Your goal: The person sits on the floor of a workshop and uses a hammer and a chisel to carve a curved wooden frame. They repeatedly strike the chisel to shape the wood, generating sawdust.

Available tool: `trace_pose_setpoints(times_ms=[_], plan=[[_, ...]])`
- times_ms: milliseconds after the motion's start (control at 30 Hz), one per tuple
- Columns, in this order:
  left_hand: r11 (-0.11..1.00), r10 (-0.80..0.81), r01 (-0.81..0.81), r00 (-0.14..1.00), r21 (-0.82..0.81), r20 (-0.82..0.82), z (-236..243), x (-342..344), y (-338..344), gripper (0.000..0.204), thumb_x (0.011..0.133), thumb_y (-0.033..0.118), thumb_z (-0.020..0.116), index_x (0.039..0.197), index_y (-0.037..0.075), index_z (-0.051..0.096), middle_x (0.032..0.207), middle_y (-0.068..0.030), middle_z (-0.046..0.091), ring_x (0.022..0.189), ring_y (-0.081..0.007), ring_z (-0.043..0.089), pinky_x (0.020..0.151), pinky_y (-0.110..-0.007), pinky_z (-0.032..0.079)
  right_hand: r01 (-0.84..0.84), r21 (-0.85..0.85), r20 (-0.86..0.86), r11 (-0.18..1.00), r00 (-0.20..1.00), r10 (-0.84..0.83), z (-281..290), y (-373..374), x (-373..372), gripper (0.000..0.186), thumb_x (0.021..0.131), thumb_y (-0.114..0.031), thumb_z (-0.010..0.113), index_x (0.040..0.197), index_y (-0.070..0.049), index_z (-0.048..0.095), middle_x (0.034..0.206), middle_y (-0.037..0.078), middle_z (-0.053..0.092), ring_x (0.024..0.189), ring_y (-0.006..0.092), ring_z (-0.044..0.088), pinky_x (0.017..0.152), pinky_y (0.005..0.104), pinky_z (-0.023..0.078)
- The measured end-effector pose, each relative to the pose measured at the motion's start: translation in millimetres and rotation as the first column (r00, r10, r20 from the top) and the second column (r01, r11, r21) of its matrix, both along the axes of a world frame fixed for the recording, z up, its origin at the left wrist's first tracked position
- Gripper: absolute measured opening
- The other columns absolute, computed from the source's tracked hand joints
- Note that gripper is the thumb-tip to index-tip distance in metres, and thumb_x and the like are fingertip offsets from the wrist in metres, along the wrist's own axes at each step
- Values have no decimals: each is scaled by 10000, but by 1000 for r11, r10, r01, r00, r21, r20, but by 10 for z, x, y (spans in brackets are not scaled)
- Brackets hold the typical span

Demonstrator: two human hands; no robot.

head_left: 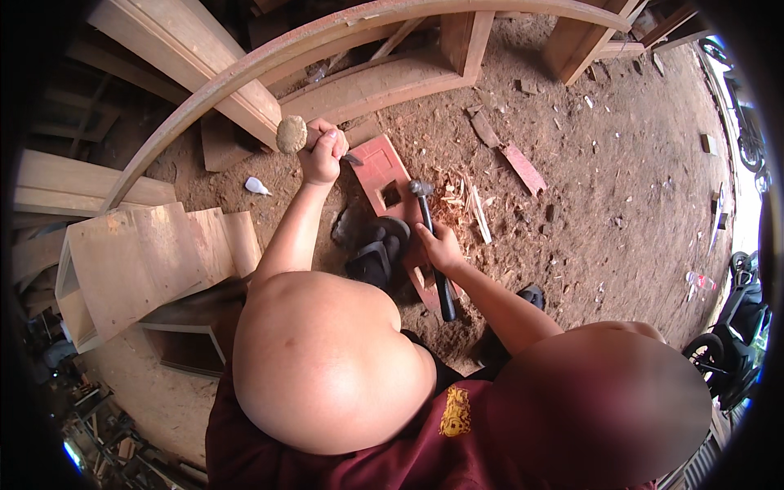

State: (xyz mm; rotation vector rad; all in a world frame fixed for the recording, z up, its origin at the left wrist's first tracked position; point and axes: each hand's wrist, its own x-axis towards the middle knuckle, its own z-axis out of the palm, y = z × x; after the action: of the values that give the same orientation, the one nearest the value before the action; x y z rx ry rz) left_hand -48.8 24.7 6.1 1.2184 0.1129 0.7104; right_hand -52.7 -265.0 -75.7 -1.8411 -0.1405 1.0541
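My left hand is closed round a chisel; its pale, battered handle end sticks out to the left. The dark blade points right, at the far end of a reddish wooden board. I cannot tell whether the edge touches the wood. A square hole is cut through the board, with marked lines beyond it. My right hand grips a hammer by its black handle, the metal head pointing away from me above the board. A dark shoe is beside the board, partly over it.
Wood chips lie right of the board. Farther right is a loose reddish plank. A small white bottle lies on the dirt floor to the left. A curved wooden piece, frames and plywood surround the left and far sides. Motorbikes stand far right.
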Motion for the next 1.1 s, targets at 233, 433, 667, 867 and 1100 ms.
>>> trace_pose_setpoints(times_ms=[233, 433, 667, 867, 1100], plan=[[999, -15, 17, 999, -45, 37, -21, -14, 26, 166, 877, 86, 493, 722, 61, 436, 536, -7, 421, 452, -96, 375, 451, -269, 349, -1, 2, -43, 1000, 999, 1, 24, 11, 6, 371, 947, -348, 592, 927, 22, 609, 629, 38, 571, 569, 115, 547, 521, 318, 447], [1000, 0, 0, 1000, -16, 9, 2, 6, 17, 189, 877, 133, 478, 708, 73, 418, 518, -25, 389, 441, -118, 348, 461, -292, 332, -5, -3, -27, 1000, 1000, 5, 1, 8, 2, 367, 948, -345, 591, 937, 22, 616, 628, 39, 570, 566, 115, 543, 520, 319, 444], [1000, 9, -9, 1000, 6, -13, -2, 14, 17, 192, 874, 131, 479, 703, 74, 412, 508, -24, 384, 436, -119, 343, 458, -291, 333, -11, -9, -38, 1000, 999, 11, 81, 21, 11, 356, 952, -338, 589, 955, 17, 619, 628, 28, 565, 558, 105, 530, 508, 311, 435], [1000, 30, -30, 999, 10, -15, 11, 12, -1, 191, 875, 128, 476, 703, 74, 411, 510, -23, 385, 437, -121, 345, 458, -293, 337, 8, 19, -55, 1000, 998, -7, 91, 24, 12, 335, 958, -317, 586, 919, 15, 612, 617, 10, 545, 550, 91, 505, 484, 294, 409], [999, 40, -40, 998, 4, -42, 0, 24, -20, 200, 885, 131, 480, 705, 74, 415, 517, -17, 387, 443, -116, 354, 459, -288, 340, -29, -43, 95, 999, 995, 32, 97, 37, 19, 406, 977, -388, 535, 878, 2, 595, 616, 34, 545, 542, 120, 523, 511, 296, 438]])
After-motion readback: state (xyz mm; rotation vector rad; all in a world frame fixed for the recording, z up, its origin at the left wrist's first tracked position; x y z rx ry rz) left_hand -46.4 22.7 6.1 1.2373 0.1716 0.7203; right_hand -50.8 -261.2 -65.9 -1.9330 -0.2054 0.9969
